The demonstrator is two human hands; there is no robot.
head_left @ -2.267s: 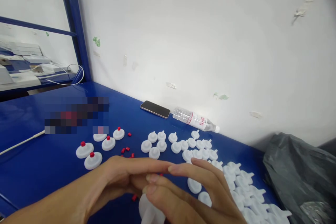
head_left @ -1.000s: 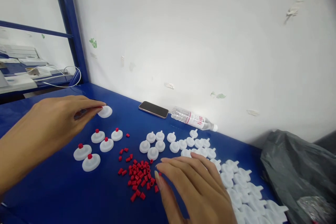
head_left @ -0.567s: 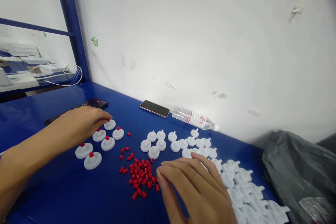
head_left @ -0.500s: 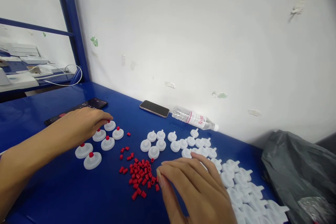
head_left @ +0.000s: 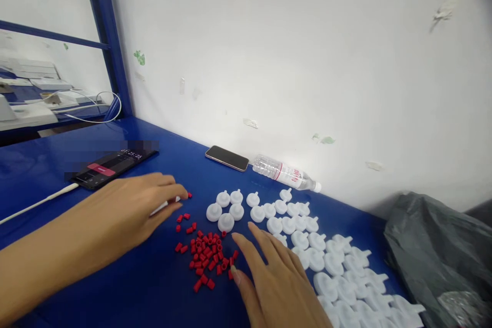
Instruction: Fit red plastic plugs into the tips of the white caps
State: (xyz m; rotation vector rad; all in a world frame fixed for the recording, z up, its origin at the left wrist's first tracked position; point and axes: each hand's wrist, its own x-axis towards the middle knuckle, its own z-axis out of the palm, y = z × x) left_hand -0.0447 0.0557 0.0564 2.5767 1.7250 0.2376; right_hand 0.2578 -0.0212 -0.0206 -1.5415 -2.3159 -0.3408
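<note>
My left hand point(head_left: 148, 205) reaches in from the left, low over the table, thumb and fingers slightly apart. Its fingertips are close to a single red cap point(head_left: 189, 195), and a bit of white disc shows between them. The hand and forearm cover the group of red-capped discs. At the lower middle, my right hand point(head_left: 274, 274) has its thumb and fingers spread. Its thumb tip is at the right edge of a pile of small red caps point(head_left: 207, 252). Just beyond are several white plastic discs with stems point(head_left: 225, 222), lying stem up.
Many more white stemmed discs point(head_left: 334, 264) spread to the right, beside a dark plastic bag point(head_left: 426, 236). A water bottle point(head_left: 284, 172) and a phone point(head_left: 226, 158) lie by the wall. Another phone point(head_left: 111, 165) with a cable point(head_left: 46, 200) lies at left.
My left hand has left the red top of the farthest capped disc and moved right and nearer. My right hand's thumb and fingers have spread apart at the cap pile.
</note>
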